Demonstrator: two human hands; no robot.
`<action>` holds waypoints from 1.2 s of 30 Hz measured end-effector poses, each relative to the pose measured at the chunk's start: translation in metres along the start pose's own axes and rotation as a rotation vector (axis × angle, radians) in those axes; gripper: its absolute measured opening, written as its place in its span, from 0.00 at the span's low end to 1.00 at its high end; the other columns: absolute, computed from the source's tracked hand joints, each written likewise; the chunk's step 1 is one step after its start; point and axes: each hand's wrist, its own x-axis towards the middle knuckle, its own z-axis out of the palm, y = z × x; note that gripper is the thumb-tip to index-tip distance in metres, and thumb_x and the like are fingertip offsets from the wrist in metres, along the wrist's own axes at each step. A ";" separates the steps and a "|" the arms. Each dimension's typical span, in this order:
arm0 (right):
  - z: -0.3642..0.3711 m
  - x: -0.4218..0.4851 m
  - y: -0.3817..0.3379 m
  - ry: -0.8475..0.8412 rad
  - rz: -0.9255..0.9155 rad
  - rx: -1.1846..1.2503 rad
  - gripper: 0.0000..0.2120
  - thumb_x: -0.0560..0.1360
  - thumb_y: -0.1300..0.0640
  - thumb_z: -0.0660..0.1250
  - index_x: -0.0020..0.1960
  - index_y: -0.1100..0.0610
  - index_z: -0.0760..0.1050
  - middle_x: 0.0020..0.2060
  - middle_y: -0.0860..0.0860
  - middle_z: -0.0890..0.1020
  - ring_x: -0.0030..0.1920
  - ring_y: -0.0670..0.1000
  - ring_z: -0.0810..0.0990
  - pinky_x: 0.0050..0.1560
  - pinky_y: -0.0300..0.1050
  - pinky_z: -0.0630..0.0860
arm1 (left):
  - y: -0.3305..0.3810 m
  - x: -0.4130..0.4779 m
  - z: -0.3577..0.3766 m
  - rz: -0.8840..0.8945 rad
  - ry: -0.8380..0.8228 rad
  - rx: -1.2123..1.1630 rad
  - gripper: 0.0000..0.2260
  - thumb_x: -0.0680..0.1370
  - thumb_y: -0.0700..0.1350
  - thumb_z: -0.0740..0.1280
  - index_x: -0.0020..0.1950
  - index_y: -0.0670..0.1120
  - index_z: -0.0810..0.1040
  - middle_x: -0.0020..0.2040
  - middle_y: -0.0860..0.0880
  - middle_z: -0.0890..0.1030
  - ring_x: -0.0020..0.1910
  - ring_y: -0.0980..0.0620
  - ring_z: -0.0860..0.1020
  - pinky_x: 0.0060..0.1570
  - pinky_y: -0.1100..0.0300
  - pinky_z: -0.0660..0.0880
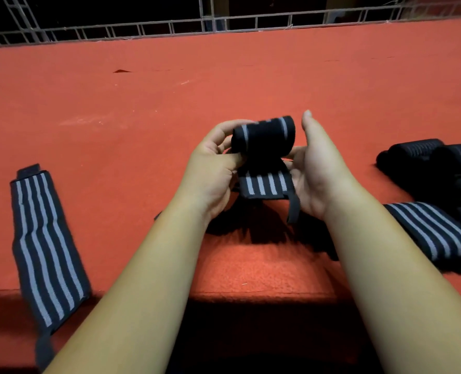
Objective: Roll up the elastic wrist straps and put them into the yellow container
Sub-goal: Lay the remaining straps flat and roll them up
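So you've got the half-rolled strap (264, 139) up off the red tabletop (170, 90), right between your hands. Your left hand (213, 168) is curled round the roll's left end, pinching it. Your right hand (315, 168) looks relaxed, thumb up, fingers flat against the other end.

This stuff is soft, light and stretchy, so I'd guess the coil will spring loose if you ease off. Hold it by the ends and keep tension on the loose tail (264, 184).

One flat strap (45, 238) lies at your left, another unrolled strap (434, 233) at your right, near the rolled straps (426, 157). No yellow container in view.
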 end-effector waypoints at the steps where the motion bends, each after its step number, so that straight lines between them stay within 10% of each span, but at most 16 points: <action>1: -0.003 -0.001 -0.004 -0.018 0.009 0.010 0.37 0.81 0.26 0.60 0.53 0.62 0.82 0.44 0.62 0.87 0.44 0.62 0.89 0.47 0.54 0.87 | -0.001 -0.001 0.002 0.001 -0.001 0.034 0.23 0.76 0.22 0.66 0.56 0.49 0.85 0.49 0.50 0.87 0.43 0.51 0.84 0.40 0.58 0.80; 9: -0.023 0.015 -0.022 0.070 -0.125 -0.047 0.12 0.79 0.58 0.67 0.58 0.63 0.83 0.48 0.62 0.84 0.47 0.60 0.84 0.55 0.63 0.84 | -0.002 0.015 0.029 -0.117 0.049 0.074 0.17 0.85 0.36 0.64 0.73 0.48 0.79 0.59 0.47 0.87 0.49 0.52 0.86 0.53 0.55 0.81; 14: -0.046 0.028 -0.027 0.132 -0.177 -0.183 0.06 0.78 0.62 0.67 0.47 0.62 0.83 0.42 0.62 0.83 0.45 0.61 0.83 0.49 0.67 0.83 | -0.014 0.024 0.052 -0.100 -0.035 0.224 0.15 0.84 0.49 0.69 0.70 0.47 0.81 0.62 0.44 0.87 0.64 0.42 0.86 0.69 0.38 0.79; 27: -0.082 0.056 -0.018 0.337 -0.020 -0.629 0.12 0.78 0.61 0.64 0.53 0.60 0.86 0.46 0.58 0.90 0.49 0.65 0.89 0.52 0.66 0.86 | -0.075 0.059 0.089 -0.168 0.076 0.476 0.16 0.82 0.39 0.68 0.67 0.52 0.83 0.56 0.54 0.89 0.54 0.53 0.87 0.61 0.47 0.83; 31: -0.083 0.061 -0.018 0.341 0.058 -0.871 0.13 0.80 0.61 0.62 0.60 0.61 0.81 0.53 0.60 0.86 0.48 0.62 0.84 0.34 0.46 0.71 | -0.089 0.059 0.091 -0.190 0.082 0.525 0.17 0.80 0.42 0.68 0.67 0.52 0.83 0.57 0.54 0.88 0.57 0.51 0.86 0.63 0.45 0.82; 36: -0.080 0.065 -0.016 0.365 0.088 -0.986 0.14 0.83 0.63 0.61 0.64 0.62 0.80 0.55 0.60 0.84 0.50 0.61 0.79 0.44 0.45 0.70 | -0.098 0.053 0.093 -0.135 0.144 0.577 0.17 0.82 0.42 0.70 0.71 0.52 0.82 0.61 0.57 0.86 0.60 0.56 0.84 0.67 0.53 0.79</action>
